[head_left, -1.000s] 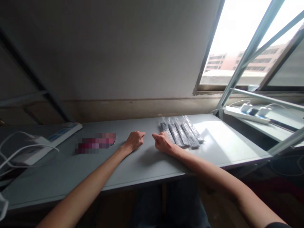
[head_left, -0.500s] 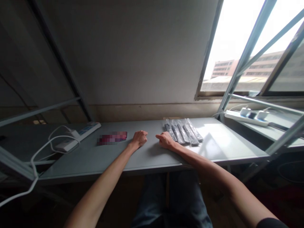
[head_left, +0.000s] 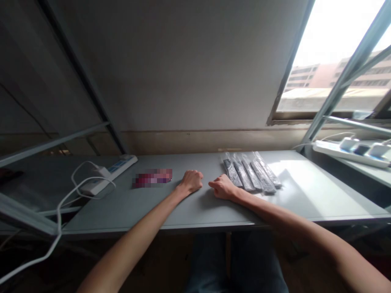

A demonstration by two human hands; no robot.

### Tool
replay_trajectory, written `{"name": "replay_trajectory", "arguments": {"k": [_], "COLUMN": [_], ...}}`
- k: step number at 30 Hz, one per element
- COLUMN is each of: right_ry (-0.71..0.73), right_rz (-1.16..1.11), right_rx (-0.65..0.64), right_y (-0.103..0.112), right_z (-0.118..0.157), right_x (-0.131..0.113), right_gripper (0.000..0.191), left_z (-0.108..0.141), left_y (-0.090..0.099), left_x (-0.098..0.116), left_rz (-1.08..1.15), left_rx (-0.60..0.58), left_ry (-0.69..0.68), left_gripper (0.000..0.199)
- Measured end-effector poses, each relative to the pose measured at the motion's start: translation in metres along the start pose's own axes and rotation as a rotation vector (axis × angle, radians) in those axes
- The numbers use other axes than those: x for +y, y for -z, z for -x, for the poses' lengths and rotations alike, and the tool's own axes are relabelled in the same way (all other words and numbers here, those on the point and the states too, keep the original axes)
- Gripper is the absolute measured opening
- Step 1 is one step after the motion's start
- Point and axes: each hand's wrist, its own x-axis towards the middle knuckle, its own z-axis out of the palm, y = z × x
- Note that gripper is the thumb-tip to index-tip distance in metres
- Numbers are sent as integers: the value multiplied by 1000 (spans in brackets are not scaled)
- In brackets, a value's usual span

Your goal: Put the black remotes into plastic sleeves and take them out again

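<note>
Has the right hand [head_left: 224,187] curled into a fist on the grey desk [head_left: 146,213], just left of the five plastic packets [head_left: 252,176], with the thumb pointing away from them. Nearly meets the closest packet at the wrist; cannot tell whether touching. Has the left hand [head_left: 192,182] likewise folded into a fist, farther left of the packets and apart from the right hand. Cannot see inside either fist.

Can see the packets lying side by side in a slanting row, long and narrow. Can make out a long dark piece inside each clear, wrinkled, shiny sleeve, with loose plastic at the far ends; cannot tell the kind.

Can see a pixelated red and purple object [head_left: 152,178] well left of the packets, past the left hand and near but apart from that fist; cannot identify. Can see a white power strip [head_left: 113,173] farther left of the packets, holding a white plug [head_left: 99,172], with a white cable [head_left: 59,215] looping beside. Can see a second power strip [head_left: 342,154] well right of the packets, past a metal post [head_left: 335,93], holding several plugs [head_left: 348,143]. Shows bright sunlight on the desk just right of the packets.
</note>
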Motion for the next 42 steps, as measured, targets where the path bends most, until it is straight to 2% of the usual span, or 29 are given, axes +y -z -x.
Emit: {"name": "replay_trajectory", "arguments": {"k": [5, 10, 12, 15, 20, 26, 32, 34, 37, 39, 42], "right_ry": [129, 305, 296, 263, 281, 268, 234, 233, 287, 328, 332], "right_rz": [-67, -180, -194, -233, -269, -311, -255, -258, -283, -287, -285], "right_rx": [8, 313, 385, 425, 342, 278, 328, 322, 248, 214, 233], "right_y": [-8, -6, -5, -4, 2, 4, 11, 13, 14, 14, 14], "right_z": [-3, -8, -8, -5, -2, 0, 6, 9, 12, 12, 12], "right_x": [1, -2, -2, 1, 3, 4, 6, 5, 6, 7, 8], "right_gripper": [15, 30, 42, 59, 75, 74, 60, 58, 55, 51, 49], "left_z": [-3, -8, -10, -12, -10, -9, -4, -3, -3, -3, -2], "left_y": [-6, -14, -16, -17, -19, -17, -19, -21, -23, -24, -25], "left_x": [-7, -11, -11, -14, -23, -27, -28, -29, -29, -29, -27], "left_rz": [28, 91, 139, 265, 491, 699, 611, 673, 779, 777, 702], "left_rx": [-19, 1, 50, 197, 346, 436, 503, 481, 381, 323, 273], "left_ry": [-107, -180, -255, -386, -266, -248, -188, -196, -217, -238, -289], "left_gripper": [19, 17, 18, 26, 35, 55, 39, 33, 27, 26, 27]}}
